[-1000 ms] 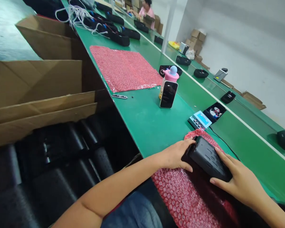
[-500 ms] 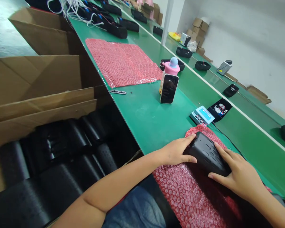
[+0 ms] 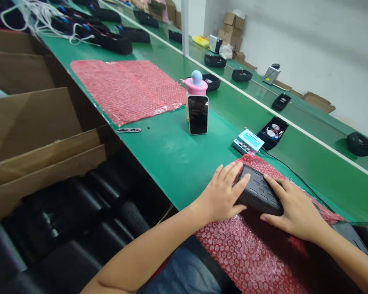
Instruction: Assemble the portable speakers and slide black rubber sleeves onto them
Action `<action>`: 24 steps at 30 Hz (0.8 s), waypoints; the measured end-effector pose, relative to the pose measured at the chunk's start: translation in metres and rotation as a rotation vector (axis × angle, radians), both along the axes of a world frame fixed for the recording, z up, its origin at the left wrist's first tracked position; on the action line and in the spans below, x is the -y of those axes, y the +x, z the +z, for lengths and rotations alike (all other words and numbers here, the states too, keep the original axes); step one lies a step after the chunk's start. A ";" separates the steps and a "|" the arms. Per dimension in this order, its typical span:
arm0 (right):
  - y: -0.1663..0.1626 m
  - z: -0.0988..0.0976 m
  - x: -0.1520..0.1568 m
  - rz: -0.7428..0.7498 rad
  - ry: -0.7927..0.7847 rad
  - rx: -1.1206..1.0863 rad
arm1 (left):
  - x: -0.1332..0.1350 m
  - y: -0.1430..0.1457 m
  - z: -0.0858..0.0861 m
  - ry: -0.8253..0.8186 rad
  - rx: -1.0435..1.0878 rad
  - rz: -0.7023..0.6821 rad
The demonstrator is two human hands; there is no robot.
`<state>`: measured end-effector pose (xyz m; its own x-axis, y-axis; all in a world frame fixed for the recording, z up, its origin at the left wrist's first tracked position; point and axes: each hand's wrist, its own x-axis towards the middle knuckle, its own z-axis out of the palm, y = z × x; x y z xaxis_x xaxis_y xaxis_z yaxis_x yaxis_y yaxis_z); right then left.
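Observation:
A black plastic speaker housing point(image 3: 260, 189), its top marked with raised oblong patterns, lies on a sheet of pink bubble wrap point(image 3: 248, 251) at the table's near edge. My left hand point(image 3: 225, 192) grips its left end, fingers over the far side and thumb low at the front. Around the right end is my right hand point(image 3: 292, 210), thumb in front and fingers behind. The undersides of both grips are hidden. Just beyond the housing sits a small light-blue tester with a screen point(image 3: 249, 141), a black cable running from it.
A phone point(image 3: 198, 115) leans against a pink-topped bottle point(image 3: 196, 85). Another bubble wrap sheet point(image 3: 129, 87) lies farther left, near a small grey strip point(image 3: 129, 130). Open housings point(image 3: 272, 131) line the green belt. Cardboard boxes point(image 3: 30, 122) and black items stand left of the table.
The view has swung slightly, so the scene sits farther left. My left hand's fingers have spread farther over the housing's left end; my right hand keeps its grip.

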<state>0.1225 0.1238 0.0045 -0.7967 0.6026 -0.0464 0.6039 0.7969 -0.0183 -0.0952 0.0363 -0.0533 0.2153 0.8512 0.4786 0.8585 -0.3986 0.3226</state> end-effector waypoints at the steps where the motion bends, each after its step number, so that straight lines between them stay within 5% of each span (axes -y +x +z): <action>1: 0.000 0.001 -0.003 -0.004 -0.043 -0.012 | 0.001 0.008 0.002 0.074 -0.133 0.006; 5: -0.004 0.008 -0.029 -0.014 -0.278 -0.073 | -0.007 0.038 0.007 0.183 -0.477 0.001; 9: -0.007 0.018 -0.058 0.017 -0.512 -0.130 | -0.040 0.043 0.019 0.122 -0.515 -0.021; 15: 0.005 0.036 -0.070 -0.014 -0.549 -0.037 | -0.078 0.032 0.045 0.001 -0.455 -0.142; 24: 0.008 0.035 -0.070 -0.077 -0.558 -0.142 | -0.083 0.033 0.047 -0.064 -0.415 -0.141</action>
<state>0.1306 0.1933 0.0397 -0.7732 0.5739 -0.2697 0.6205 0.5972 -0.5083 -0.0626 0.1197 -0.0060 0.4942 0.8248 0.2745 0.8593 -0.5113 -0.0108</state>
